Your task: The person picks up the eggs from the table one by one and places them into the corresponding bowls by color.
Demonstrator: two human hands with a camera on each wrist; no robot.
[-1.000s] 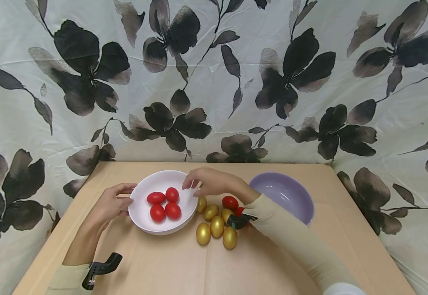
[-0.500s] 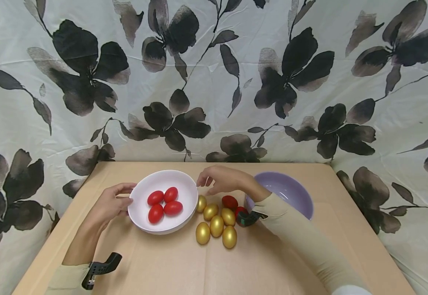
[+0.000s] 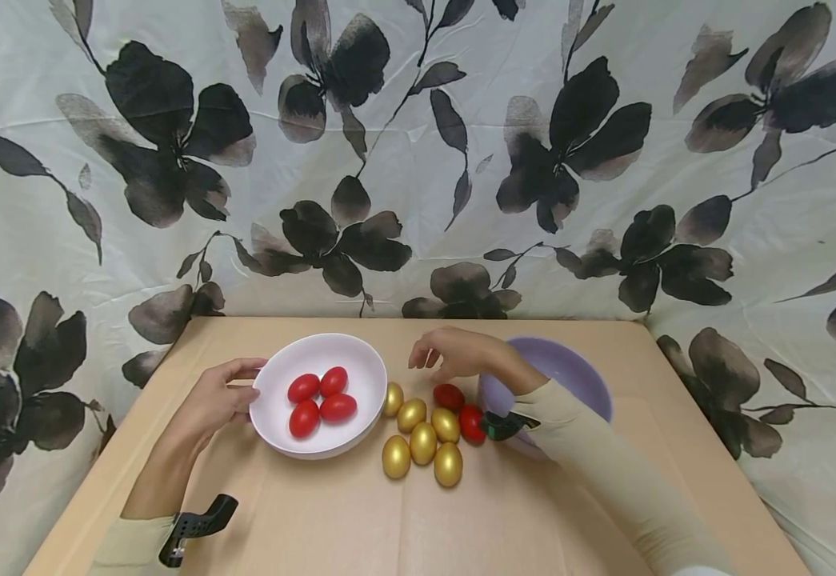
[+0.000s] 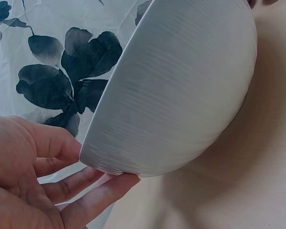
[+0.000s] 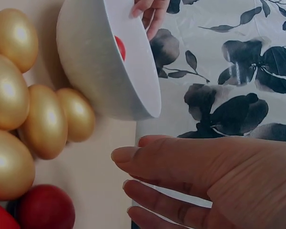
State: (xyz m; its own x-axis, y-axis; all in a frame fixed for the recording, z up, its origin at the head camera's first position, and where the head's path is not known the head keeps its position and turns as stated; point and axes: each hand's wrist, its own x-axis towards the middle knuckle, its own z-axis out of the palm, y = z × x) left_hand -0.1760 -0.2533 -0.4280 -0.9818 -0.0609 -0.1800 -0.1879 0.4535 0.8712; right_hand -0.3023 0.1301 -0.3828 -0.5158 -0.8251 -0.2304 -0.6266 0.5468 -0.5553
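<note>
Right, so the white bowl [image 3: 360, 376] sits on the far part of the table [image 3: 317, 520], left of ctr. Four red eggs [image 3: 338, 408] lie inside, bunched 2 x 2 approx. mid-floor. Left hand [image 3: 225, 394] has hold of the bowl's left side: fingers close in at the rim, one digit pressed along the outer wall (left wrist view), & the right wrist view gets fingertips over the inside edge. Gold eggs [image 3: 423, 442], six tot., lie loose on the table just right of & a bit nearer than the bowl; the leftmost far one is right by its wall, can't tell if touching. Two more red eggs [image 3: 449, 397] lie at the right edge of that bunch. Right hand [image 3: 457, 352] hovers beyond the bunch, btwn the two bowls, w/ nothing in it; fingers loosely bent, small gaps btwn some. Purple bowl [image 3: 569, 372] stands far right, partly hidden by the right forearm. Both arms wear beige sleeves [image 3: 605, 472], w/ a black device [image 3: 198, 526] at each wrist. Behind the table's far edge: a pale cloth [image 3: 432, 184] w/ big dark flowers, full width.
</note>
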